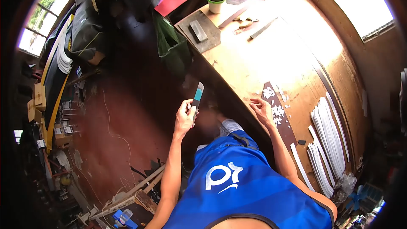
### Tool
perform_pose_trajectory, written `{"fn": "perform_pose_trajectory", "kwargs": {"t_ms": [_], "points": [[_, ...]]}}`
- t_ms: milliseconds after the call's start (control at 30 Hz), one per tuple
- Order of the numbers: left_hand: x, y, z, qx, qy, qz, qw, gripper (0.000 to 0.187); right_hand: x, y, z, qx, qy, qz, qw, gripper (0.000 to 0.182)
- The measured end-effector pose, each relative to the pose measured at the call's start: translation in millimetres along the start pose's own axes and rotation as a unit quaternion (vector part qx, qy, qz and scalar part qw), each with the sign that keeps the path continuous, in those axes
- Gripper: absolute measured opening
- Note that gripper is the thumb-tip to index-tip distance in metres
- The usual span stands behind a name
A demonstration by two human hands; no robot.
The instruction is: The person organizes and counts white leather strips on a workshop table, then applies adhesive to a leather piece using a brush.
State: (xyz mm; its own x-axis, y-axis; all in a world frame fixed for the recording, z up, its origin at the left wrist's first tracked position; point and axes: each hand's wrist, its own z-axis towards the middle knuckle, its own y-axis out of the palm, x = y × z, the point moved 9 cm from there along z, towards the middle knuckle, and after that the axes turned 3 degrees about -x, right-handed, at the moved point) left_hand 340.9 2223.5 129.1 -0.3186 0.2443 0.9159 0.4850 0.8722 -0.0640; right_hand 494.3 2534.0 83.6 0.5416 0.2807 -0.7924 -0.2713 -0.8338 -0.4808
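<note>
My left hand [185, 119] is closed round the handle of a knife [197, 96], held upright in front of me, off the table's edge. The knife has a dark lower part, a teal band and a pale pointed tip. My right hand [262, 112] is over the near table edge, its fingers loosely bent and a little apart, with nothing visible in them. Beside it, small white scraps [277, 112] are scattered on a dark brown strip [285, 130]. Farther right lie stacks of long white strips [328, 140].
The wooden table [292, 65] carries a whetstone-like block [198, 31] on a dark board, a green-rimmed pot [216, 1] and a long blade [263, 29]. A dark green bag [171, 44] hangs at the table's edge. Boxes [39, 95] and wood pieces [131, 191] stand left.
</note>
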Motion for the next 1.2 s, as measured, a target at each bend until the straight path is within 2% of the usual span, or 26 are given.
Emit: {"fn": "perform_pose_trajectory", "kwargs": {"t_ms": [67,100,133,200,233,367,467,500,533,567,633,700,733,800,833,900,933,1000,1067,1200], "points": [[30.7,-16.4,32.4,0.011,0.018,0.021,1.0,0.027,2.2,11.8,53.9,0.001,0.031,0.059,0.998,0.035],[43.9,-25.3,49.4,0.021,0.028,0.039,0.999,0.031,7.2,20.6,95.2,0.014,-0.023,0.09,0.996,0.035],[52.2,-34.0,68.4,0.021,0.035,0.045,0.998,0.031,-12.8,20.6,127.5,0.033,-0.046,0.093,0.994,0.036],[76.8,-54.3,105.6,0.034,0.085,0.17,0.981,0.045,-64.9,11.5,183.3,0.068,-0.07,0.102,0.99,0.038],[87.0,-61.3,121.4,0.035,0.062,0.186,0.98,0.052,-89.4,11.0,213.1,0.073,-0.087,0.119,0.986,0.042],[128.2,-88.2,184.3,0.032,0.064,0.296,0.953,0.05,-169.8,4.4,331.2,0.143,-0.144,0.156,0.967,0.074],[159.6,-102.0,211.3,0.058,0.142,0.341,0.927,0.045,-197.5,13.9,412.9,0.184,-0.148,0.151,0.96,0.102],[155.5,-110.3,222.7,0.061,0.093,0.308,0.945,0.043,-201.8,18.7,435.5,0.188,-0.141,0.143,0.961,0.108],[156.1,-113.1,231.7,0.062,0.091,0.306,0.946,0.043,-210.8,19.4,450.4,0.219,-0.158,0.094,0.958,0.105],[153.8,-116.7,241.6,0.061,0.083,0.294,0.95,0.043,-217.2,20.5,462.7,0.236,-0.192,0.114,0.946,0.101],[161.0,-117.4,259.5,0.052,0.076,0.281,0.955,0.044,-232.8,16.3,472.6,0.254,-0.221,0.135,0.932,0.098],[177.4,-108.8,274.6,0.041,0.08,0.282,0.955,0.043,-226.8,28.9,487.0,0.161,-0.176,0.179,0.955,0.088],[185.2,-104.7,278.5,0.035,0.089,0.28,0.955,0.043,-219.4,34.0,489.5,0.159,-0.169,0.179,0.956,0.088],[187.1,-102.5,294.6,0.024,0.103,0.255,0.961,0.044,-227.5,34.4,493.3,0.178,-0.237,0.129,0.946,0.084],[201.6,-93.5,304.6,0.008,0.133,0.295,0.946,0.045,-235.4,30.5,488.7,0.178,-0.237,0.129,0.946,0.084],[228.2,-75.7,317.8,-0.01,0.194,0.342,0.919,0.045,-247.3,23.3,465.8,0.199,-0.234,0.037,0.951,0.082],[237.6,-68.0,325.0,-0.023,0.195,0.343,0.918,0.043,-245.4,22.4,461.9,0.197,-0.231,0.035,0.952,0.082],[252.4,-51.0,338.5,-0.035,0.19,0.382,0.904,0.043,-254.1,24.5,449.1,0.18,-0.295,0.005,0.938,0.089],[251.9,-34.6,357.2,-0.042,0.211,0.437,0.873,0.042,-261.1,23.7,434.6,0.162,-0.309,-0.023,0.937,0.09],[240.7,-0.7,395.1,-0.042,0.253,0.526,0.811,0.036,-271.1,37.3,414.7,0.112,-0.364,-0.08,0.921,0.079]]}}
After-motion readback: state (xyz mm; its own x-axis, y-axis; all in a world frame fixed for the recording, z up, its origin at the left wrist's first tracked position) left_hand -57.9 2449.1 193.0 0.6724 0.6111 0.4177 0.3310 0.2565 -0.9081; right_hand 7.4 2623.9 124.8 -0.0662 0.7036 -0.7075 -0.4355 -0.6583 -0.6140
